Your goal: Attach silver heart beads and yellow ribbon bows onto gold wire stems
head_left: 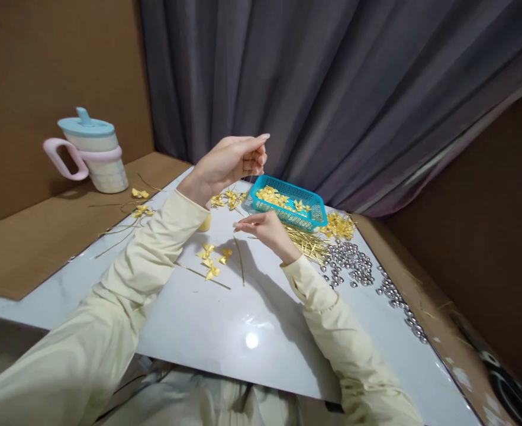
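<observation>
head: right hand (pixel 272 231) near yellow bows (pixel 212 270)

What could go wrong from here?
Loose silver beads trail along the right edge of the white tabletop; a bump could knock some off.
Gold wire pieces jut beside the right hand and might snag its cuff.
Loose yellow bows between the forearms could get swept aside.

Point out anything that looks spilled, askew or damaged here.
The small, shiny silver beads look somewhat spilled: they lie loose, trailing from a heap along the right edge of the glossy white tabletop, whereas many yellow ribbon bows sit contained in the rectangular blue plastic basket.
</observation>
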Available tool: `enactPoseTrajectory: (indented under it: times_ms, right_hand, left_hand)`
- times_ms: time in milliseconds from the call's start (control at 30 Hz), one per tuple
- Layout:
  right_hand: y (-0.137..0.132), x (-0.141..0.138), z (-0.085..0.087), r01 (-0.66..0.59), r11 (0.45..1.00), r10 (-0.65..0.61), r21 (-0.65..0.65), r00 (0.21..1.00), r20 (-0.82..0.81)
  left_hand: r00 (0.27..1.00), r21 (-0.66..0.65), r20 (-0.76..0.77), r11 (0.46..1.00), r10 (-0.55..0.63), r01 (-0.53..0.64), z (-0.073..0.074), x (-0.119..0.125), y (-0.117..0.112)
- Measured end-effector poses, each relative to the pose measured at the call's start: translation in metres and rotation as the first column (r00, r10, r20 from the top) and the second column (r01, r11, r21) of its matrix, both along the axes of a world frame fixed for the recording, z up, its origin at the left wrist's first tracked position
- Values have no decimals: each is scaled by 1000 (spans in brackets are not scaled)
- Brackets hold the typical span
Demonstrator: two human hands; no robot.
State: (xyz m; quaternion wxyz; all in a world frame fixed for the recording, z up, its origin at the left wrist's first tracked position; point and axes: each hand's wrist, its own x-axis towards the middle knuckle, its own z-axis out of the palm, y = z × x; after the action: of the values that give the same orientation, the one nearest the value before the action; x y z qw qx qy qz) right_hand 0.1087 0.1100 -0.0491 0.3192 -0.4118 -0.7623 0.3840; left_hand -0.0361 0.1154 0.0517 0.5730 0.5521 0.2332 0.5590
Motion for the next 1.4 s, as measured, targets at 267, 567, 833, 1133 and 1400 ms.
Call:
enactPoseTrajectory:
  times_ms: [267,567,833,1133,1400]
  right_hand:
    - [0,6,1,-16,999,18,-30,997,69]
    - [-1,29,33,59,997,-62,54,997,51]
    - [-24,43,69,270,934,-214,234,947,-239]
    - [-31,34,72,203,877,-193,437,979,-66]
    - [-32,39,74,170,883,-193,438,981,8]
  left_hand:
    - [1000,-43,17,999,-13,13,2,-1,-2]
    - [994,-36,-73,997,-76,73,-7,0,5]
    - [945,41,-309,992,-104,122,-13,4,2]
    - [892,107,-446,984,-79,140,-15,11,-8]
    - [898,144,-439,988,13,56,-23,20,-4]
